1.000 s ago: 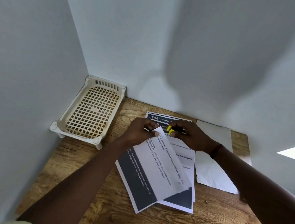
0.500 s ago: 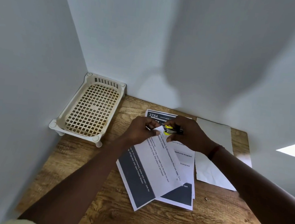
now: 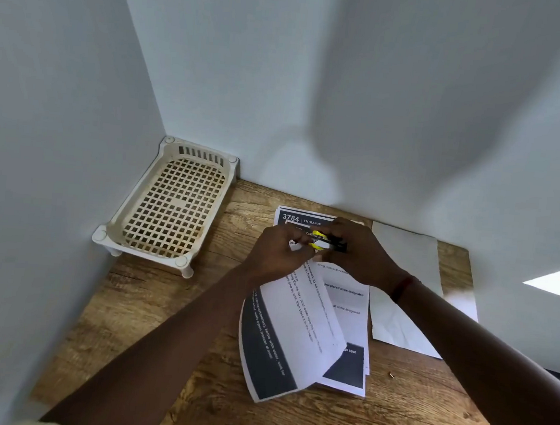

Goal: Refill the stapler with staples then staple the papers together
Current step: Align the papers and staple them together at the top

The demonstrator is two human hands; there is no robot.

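Note:
A small yellow and black stapler (image 3: 327,242) sits in my right hand (image 3: 356,253), its jaws over the top corner of the printed papers (image 3: 299,319). My left hand (image 3: 277,251) pinches that same corner of the papers from the left. The held sheets curl up off the wooden table (image 3: 165,344); more printed sheets (image 3: 348,306) lie flat under them. Most of the stapler's body is hidden by my fingers.
A cream plastic lattice basket (image 3: 170,209) stands in the back left corner against the walls. A blank white sheet (image 3: 403,291) lies at the right. One loose staple (image 3: 392,375) lies on the wood to the right of the papers.
My right hand has brought the stapler left onto the paper corner, and both hands have closed together there. The held sheets have lifted slightly.

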